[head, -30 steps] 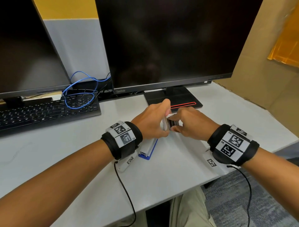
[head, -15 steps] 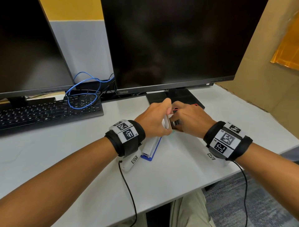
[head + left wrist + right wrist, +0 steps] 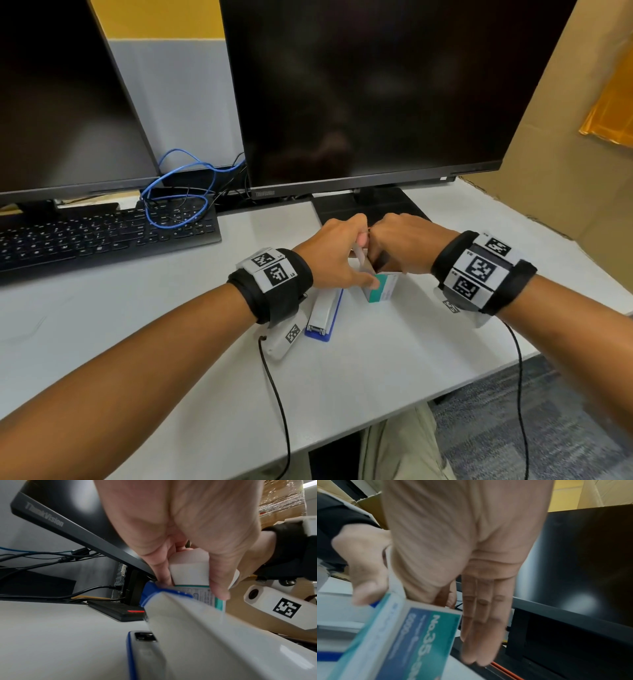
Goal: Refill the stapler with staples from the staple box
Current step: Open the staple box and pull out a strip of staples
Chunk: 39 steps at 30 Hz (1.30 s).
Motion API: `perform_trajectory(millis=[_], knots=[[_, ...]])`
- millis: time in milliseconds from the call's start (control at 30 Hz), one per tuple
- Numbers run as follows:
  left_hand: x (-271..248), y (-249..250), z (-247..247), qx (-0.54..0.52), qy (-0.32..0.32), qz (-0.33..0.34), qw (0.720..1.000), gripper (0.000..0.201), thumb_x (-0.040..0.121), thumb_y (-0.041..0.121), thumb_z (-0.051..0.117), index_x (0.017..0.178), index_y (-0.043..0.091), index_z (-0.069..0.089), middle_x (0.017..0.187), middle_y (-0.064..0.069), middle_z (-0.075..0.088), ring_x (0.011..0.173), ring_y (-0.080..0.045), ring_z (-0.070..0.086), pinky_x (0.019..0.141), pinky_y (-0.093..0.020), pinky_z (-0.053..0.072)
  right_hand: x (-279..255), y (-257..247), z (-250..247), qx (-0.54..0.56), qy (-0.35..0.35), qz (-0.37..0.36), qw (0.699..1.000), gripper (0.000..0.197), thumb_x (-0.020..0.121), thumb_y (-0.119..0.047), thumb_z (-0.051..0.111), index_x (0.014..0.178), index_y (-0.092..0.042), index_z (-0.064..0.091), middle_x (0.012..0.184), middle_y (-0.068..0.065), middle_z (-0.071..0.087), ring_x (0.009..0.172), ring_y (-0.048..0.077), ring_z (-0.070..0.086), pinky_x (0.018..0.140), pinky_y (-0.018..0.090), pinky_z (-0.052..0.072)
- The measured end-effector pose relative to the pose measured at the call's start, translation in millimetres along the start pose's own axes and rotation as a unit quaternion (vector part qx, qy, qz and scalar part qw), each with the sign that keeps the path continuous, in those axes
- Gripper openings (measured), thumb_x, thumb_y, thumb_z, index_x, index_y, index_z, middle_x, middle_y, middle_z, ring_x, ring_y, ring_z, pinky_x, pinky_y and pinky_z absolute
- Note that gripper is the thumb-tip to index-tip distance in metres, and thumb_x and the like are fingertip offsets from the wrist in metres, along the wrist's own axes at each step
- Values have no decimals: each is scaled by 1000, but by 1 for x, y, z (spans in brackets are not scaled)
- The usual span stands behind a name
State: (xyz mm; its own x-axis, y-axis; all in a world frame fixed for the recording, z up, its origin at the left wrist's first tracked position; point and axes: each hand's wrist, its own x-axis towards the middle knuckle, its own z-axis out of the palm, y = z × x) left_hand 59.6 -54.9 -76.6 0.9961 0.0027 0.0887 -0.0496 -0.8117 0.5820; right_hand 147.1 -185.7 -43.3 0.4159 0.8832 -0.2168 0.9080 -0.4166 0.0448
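Note:
My left hand [image 3: 337, 260] grips the teal-and-white staple box [image 3: 382, 287], holding it upright just above the desk with its white flap [image 3: 359, 253] raised. In the left wrist view my fingers [image 3: 217, 582] wrap round the staple box [image 3: 190, 574]. My right hand [image 3: 400, 246] reaches into the box's top from the right. Its thumb and forefinger pinch inside at the staples, which are hidden. The other fingers [image 3: 479, 628] stay straight beside the box [image 3: 419, 635]. The white-and-blue stapler [image 3: 323, 315] lies opened on the desk under my left wrist, its base [image 3: 142, 655] below the raised top arm [image 3: 205, 635].
The black monitor stand [image 3: 370, 205] sits just behind the hands, under a large monitor [image 3: 376, 96]. A keyboard [image 3: 102, 236] and a blue cable [image 3: 178, 195] lie at the left. The desk's front edge [image 3: 411, 407] runs close to my lap. A cardboard wall [image 3: 565, 154] is on the right.
The box has turned from showing its open end with the staples to standing upright with its teal side toward me. Both hands dropped slightly, and the right fingers went in.

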Motion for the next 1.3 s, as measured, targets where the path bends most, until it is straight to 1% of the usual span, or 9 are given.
perform_trajectory(millis=[133,233,333,433,533,667,833,1067,1300], knots=[[-3,-2,2,-20,13,-9,1000,70,66,31,86,113,22,34,114,-4,60,99,-21,63,91,-36,56,2,0,14,43,87,33,995,36,87,-33,70,115,-10,68,102,11,70,82,20,58,83,30,55],[-3,-4,4,-28,30,-7,999,80,68,27,85,126,22,30,126,-5,56,110,-23,60,94,-39,55,-4,4,23,142,171,51,974,36,84,-29,73,115,-10,69,106,13,71,100,30,64,84,35,56],[-3,-10,5,1,46,-22,999,74,74,25,80,132,22,34,132,-4,52,115,-19,55,96,-37,54,-8,10,30,318,262,66,909,39,81,-18,76,118,-9,70,120,13,70,110,30,67,79,20,53],[-1,-16,3,27,69,5,997,67,75,26,77,131,21,42,120,-6,52,104,-15,53,86,-27,54,-9,14,41,433,281,89,852,42,83,-8,74,124,-10,67,122,12,69,111,27,67,78,19,55],[2,-17,-2,52,59,14,997,69,74,27,77,134,22,43,115,-6,47,102,-18,50,77,-19,48,-8,17,48,625,233,81,740,34,91,2,61,123,-9,64,116,10,70,107,27,69,75,29,62],[5,-8,-17,108,40,25,993,69,73,33,75,136,27,45,108,-3,46,98,-17,48,80,-29,49,-9,12,44,816,114,75,562,27,103,-14,44,120,-8,64,114,14,73,100,28,73,80,38,62],[9,4,-31,178,5,21,984,66,72,44,72,133,32,49,100,-1,45,94,-18,48,79,-31,47,-9,13,45,873,65,97,474,30,104,-20,42,122,-6,61,103,16,76,88,28,76,68,35,63],[10,13,-35,207,-47,16,977,64,70,50,71,128,28,55,98,2,51,92,-14,48,82,-32,48,-6,16,60,883,40,125,450,36,103,-29,44,129,-8,57,106,17,75,88,30,76,67,38,63],[6,5,-29,195,-51,12,979,63,75,45,73,131,25,53,100,3,50,93,-10,46,76,-24,38,-8,13,59,845,29,108,523,30,98,-11,54,128,-8,60,116,16,73,99,28,74,77,33,62]])
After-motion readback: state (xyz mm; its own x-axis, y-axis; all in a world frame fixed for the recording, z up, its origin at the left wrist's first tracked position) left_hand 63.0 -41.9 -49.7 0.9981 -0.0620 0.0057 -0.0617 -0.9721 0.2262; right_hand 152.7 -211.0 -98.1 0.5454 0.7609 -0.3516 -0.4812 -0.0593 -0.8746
